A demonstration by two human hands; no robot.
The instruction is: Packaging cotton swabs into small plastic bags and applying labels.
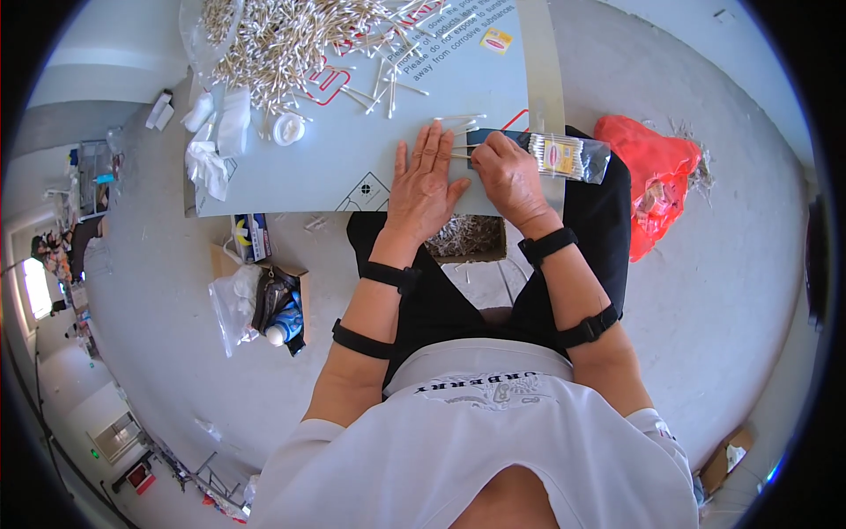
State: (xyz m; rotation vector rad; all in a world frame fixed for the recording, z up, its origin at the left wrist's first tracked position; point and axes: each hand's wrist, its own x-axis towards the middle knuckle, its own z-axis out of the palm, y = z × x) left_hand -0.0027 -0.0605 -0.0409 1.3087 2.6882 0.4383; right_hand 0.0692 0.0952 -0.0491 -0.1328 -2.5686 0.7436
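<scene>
My left hand (424,181) lies flat, fingers apart, on a pale grey board (352,150) that serves as a work surface. A few cotton swabs (458,119) lie just beyond its fingertips. My right hand (504,172) is closed around the open end of a clear plastic packet of cotton swabs (568,156), which sticks out to the right over the board's edge. A big heap of loose cotton swabs (282,40) covers the far left part of the board.
A small white round lid (288,129) and crumpled clear bags (216,132) sit at the board's left. A red plastic bag (652,176) lies on the floor to the right. A cardboard box with bags and a bottle (269,304) stands on the left floor.
</scene>
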